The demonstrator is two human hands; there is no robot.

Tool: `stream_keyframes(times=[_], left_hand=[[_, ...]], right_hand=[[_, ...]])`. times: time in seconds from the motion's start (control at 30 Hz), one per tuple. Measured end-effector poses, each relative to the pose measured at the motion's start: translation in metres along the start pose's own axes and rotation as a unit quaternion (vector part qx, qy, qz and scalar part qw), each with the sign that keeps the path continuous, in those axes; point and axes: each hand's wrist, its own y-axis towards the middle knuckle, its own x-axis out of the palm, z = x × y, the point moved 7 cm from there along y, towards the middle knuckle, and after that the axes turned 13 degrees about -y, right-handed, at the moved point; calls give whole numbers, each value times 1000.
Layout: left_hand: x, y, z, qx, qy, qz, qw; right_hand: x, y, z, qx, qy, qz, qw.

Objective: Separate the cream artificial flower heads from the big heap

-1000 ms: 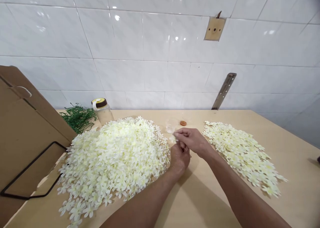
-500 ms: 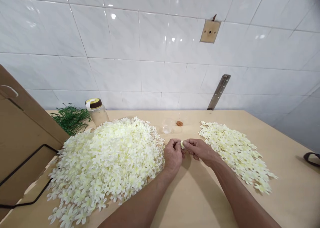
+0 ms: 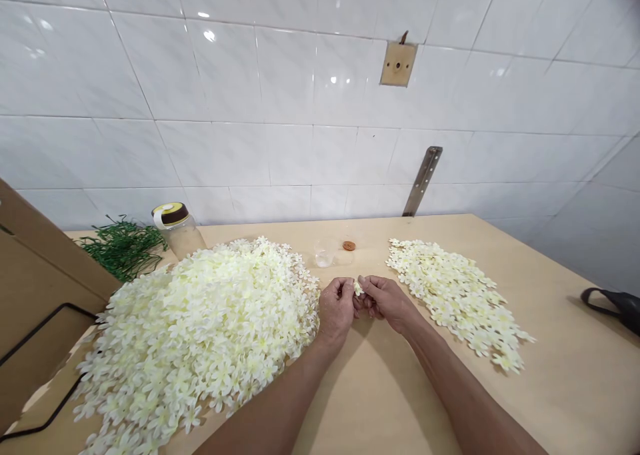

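My left hand point(image 3: 336, 306) and my right hand point(image 3: 384, 299) meet over the table, fingertips pinched together. Between them shows a small white artificial flower point(image 3: 357, 288), mostly covered by the fingers. Both hands are closed on it. To the left lies a large heap of loose white artificial flowers point(image 3: 215, 315), its right edge close to my left hand. Right of my right hand spreads a flatter layer of the same flowers point(image 3: 457, 295). Just beyond the hands are a small clear cup point(image 3: 324, 256) and a brown oval piece point(image 3: 349, 246).
A clear bottle point(image 3: 183, 236) with a brown and yellow lid and green artificial stems point(image 3: 123, 247) stand behind the heap. At the left is a cardboard box point(image 3: 45, 308) with a black wire frame point(image 3: 47, 328). A black strapped object point(image 3: 617, 306) lies far right, below the tiled wall.
The view has turned slightly to the right, so everything appears shifted left. The hands stay together on the flower, with a small shift of the fingers.
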Motion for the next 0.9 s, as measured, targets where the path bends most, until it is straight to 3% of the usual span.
stream_keyframes(times=[0.33,0.63,0.9], left_hand=[[-3,2,-5,20,-6,16,1000],[-1,1,-8,12,9,8,1000],[0,-4,-2,9,51,22,998]], right_hand=[[-7,0,-3,-32,-75,97,992],[-26,-3,-8,-49,-95,191,976],[-31,-4,-16,-58,-39,193,979]])
